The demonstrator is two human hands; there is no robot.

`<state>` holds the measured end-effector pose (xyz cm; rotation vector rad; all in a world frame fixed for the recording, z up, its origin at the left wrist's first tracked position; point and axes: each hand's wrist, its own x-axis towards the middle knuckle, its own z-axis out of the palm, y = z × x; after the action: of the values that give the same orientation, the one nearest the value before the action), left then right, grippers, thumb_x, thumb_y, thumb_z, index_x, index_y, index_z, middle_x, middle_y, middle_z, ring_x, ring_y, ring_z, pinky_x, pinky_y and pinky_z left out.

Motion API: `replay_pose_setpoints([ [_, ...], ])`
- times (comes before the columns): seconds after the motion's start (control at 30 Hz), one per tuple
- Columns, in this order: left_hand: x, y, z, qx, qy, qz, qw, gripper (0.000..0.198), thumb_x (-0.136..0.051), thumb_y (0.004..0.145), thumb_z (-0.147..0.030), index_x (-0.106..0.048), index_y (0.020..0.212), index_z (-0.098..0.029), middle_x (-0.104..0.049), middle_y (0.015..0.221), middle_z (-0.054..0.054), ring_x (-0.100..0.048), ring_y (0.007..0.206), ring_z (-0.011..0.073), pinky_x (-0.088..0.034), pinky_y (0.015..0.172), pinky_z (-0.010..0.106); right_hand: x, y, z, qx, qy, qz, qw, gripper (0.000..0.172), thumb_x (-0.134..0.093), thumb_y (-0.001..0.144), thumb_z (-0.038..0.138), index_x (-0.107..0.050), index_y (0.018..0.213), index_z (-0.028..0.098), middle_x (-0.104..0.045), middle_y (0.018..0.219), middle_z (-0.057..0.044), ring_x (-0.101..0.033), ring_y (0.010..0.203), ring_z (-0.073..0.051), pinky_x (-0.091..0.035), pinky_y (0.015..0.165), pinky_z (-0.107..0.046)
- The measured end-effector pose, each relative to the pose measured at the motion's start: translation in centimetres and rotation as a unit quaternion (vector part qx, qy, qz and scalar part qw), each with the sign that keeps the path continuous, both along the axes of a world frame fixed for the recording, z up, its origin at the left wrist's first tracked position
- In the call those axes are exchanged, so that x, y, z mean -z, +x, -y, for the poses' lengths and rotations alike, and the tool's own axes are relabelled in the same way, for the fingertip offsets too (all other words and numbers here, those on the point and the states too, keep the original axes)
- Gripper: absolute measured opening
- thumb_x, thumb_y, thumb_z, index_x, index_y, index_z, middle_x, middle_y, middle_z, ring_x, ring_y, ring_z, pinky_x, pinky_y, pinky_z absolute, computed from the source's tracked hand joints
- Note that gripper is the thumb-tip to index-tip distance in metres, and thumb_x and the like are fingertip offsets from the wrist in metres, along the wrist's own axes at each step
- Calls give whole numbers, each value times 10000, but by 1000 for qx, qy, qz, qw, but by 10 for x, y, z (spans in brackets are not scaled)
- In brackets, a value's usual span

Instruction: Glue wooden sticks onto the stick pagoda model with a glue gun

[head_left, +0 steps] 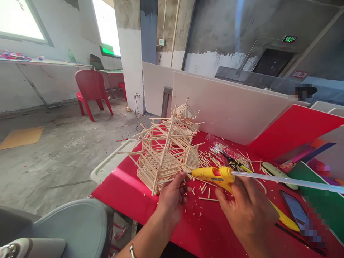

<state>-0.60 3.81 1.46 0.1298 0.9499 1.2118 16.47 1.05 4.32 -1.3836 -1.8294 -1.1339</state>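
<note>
Right hand (pixel 243 204) grips glue gun (pixel 209 174); left hand (pixel 172 193) curled, hold unclear; beyond it, stick model (pixel 164 152) stands framed, top uncovered

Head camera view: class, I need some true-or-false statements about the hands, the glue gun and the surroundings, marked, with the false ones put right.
1. The right hand holds a yellow glue gun. True.
2. The glue stick coming out of the gun's back end is bright green. False: it is whitish and translucent.
3. The left hand has its fingertips close to the gun's nozzle. True.
4. The near stick structure is painted dark blue. False: its sticks are pale and wood-coloured.
5. The red chair stands on the red table. False: it stands on the floor.
6. A green exit sign shows at the upper right. True.
</note>
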Motion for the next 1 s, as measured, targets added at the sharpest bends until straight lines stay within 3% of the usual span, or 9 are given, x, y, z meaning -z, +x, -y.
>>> replay_pose_setpoints([
  [0.23,-1,1,-1,-11,-6,-8,1000,209,-756,706,-227,-597,827,-164,-630,702,-5,-517,421,67,-237,327,166,4,5,6,-6,-19,-1,1000,201,-668,867,354,-623,970,188,-688,837,-32,-614,698,-165,-375,593,-286],
  [0.43,2,2,-1,-37,5,-19,999,283,-804,645,-260,-574,791,-182,-509,586,-68,-474,413,69,-219,329,178,2,4,5,-13,-13,-1,1000,174,-671,867,344,-597,903,191,-679,792,-23,-603,661,-165,-365,578,-292],
  [1.0,-1,1,-2,-35,-5,-17,999,256,-784,655,-229,-581,802,-177,-546,612,-48,-469,413,65,-225,335,176,0,9,7,-44,12,20,999,218,-682,864,346,-617,992,181,-677,800,-39,-565,632,-165,-398,620,-292],
])
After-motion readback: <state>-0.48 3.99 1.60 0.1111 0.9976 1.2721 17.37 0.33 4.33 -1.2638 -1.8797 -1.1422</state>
